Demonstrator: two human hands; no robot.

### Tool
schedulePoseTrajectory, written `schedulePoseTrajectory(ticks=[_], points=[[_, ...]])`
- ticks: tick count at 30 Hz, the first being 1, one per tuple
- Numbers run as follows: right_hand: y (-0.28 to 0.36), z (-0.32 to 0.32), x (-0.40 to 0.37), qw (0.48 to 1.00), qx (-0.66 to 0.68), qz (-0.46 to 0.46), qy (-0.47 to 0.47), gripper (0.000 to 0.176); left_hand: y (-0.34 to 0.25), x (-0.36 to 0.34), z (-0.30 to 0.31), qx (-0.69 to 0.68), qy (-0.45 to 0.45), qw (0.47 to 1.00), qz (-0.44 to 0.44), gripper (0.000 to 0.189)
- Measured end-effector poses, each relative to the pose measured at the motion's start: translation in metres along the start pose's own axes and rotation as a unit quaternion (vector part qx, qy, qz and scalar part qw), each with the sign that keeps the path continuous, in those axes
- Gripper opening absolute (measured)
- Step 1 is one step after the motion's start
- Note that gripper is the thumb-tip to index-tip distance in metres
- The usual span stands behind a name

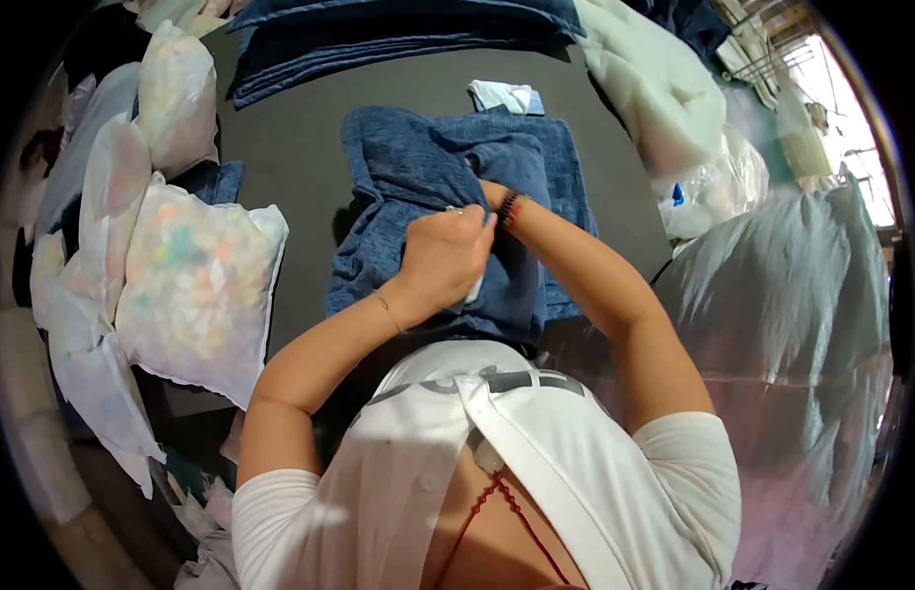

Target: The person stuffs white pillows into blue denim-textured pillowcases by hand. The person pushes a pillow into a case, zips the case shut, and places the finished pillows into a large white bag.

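A blue cushion cover (pixel 403 157) lies bunched and partly folded open on the dark table in front of me. My left hand (pixel 445 254) is closed on the edge of its opening, with a small white bit showing under the fingers. From the right, my right hand (pixel 494 195) reaches into the cover beside the left hand. Its fingers are hidden by the blue cloth, and only the back of the hand and the wrist with dark and red bracelets show. More flat blue cloth (pixel 567 177) spreads beneath and to the right.
A stack of blue covers (pixel 398 74) sits at the table's far edge. White cushions with colourful filling (pixel 197 285) stand at the left. A small white cloth piece (pixel 501 95) lies beyond the cover. White padding (pixel 654 88) and a large plastic sheet (pixel 772 305) are at the right.
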State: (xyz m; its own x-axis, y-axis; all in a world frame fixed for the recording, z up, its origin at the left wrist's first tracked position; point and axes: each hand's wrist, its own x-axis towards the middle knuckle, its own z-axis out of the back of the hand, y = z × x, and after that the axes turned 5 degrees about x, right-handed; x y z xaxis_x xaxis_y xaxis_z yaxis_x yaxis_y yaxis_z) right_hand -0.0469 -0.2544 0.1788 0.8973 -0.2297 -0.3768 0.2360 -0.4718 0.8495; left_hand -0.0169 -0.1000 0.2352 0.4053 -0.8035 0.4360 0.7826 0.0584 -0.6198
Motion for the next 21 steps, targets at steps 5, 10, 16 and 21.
schedulePoseTrajectory(ticks=[5, 10, 16, 21], points=[[0.003, -0.019, 0.025, 0.793, -0.566, 0.204, 0.093, 0.025, 0.023, 0.000, 0.026, 0.056, -0.013, 0.998, 0.034, 0.036], [0.036, -0.063, -0.083, 0.627, -0.602, 0.487, 0.084, 0.031, 0.041, -0.012, 0.043, -0.024, -0.089, 0.990, 0.110, 0.041], [0.001, -0.036, -0.087, 0.884, -0.395, 0.206, 0.145, 0.025, 0.028, -0.020, 0.023, -0.094, -0.036, 0.990, 0.100, 0.041], [-0.025, -0.039, -0.049, 0.731, -0.573, -0.003, 0.369, 0.025, -0.007, -0.024, -0.003, -0.037, -0.003, 0.994, -0.102, 0.030]])
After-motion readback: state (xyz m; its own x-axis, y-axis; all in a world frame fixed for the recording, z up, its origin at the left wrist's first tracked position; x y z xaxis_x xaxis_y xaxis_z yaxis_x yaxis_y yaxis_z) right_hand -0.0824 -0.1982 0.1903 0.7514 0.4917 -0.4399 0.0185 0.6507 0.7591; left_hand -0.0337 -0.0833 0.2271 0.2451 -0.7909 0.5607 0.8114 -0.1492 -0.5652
